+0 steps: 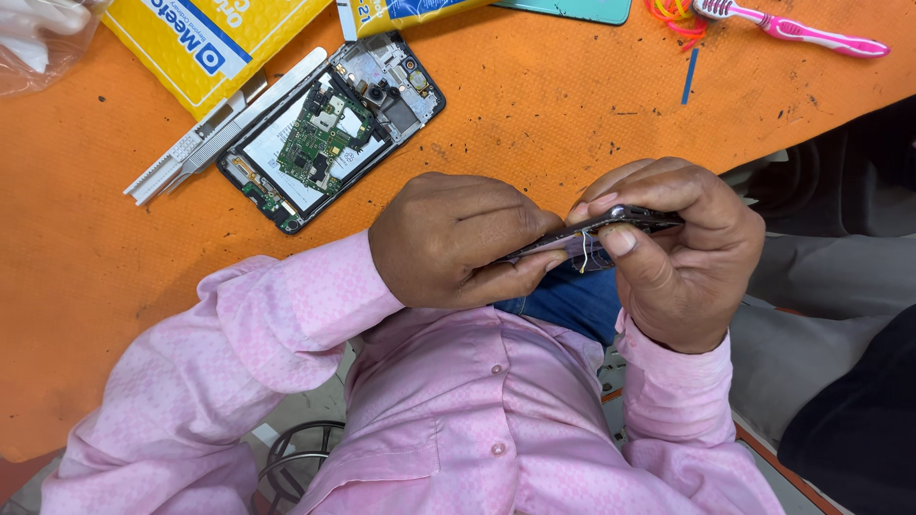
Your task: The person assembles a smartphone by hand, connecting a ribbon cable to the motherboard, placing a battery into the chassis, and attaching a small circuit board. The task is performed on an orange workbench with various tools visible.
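Both hands, left (456,238) and right (673,253), pinch a thin dark phone (596,229) edge-on at frame centre, thin wires dangling, long axis rising rightward.

L hand (458,243) & R hand (673,253) grip thin phone part (596,229).

I see an orange table top (534,105), scuffed and flecked with dark marks. Directly on it lie an opened phone (329,129) with its green circuit board exposed, a white plastic tool (205,133) touching the phone's left edge, a yellow padded envelope (215,38) at the far edge, a pink toothbrush (792,27) far right, and a thin blue stick (689,76) nearby.
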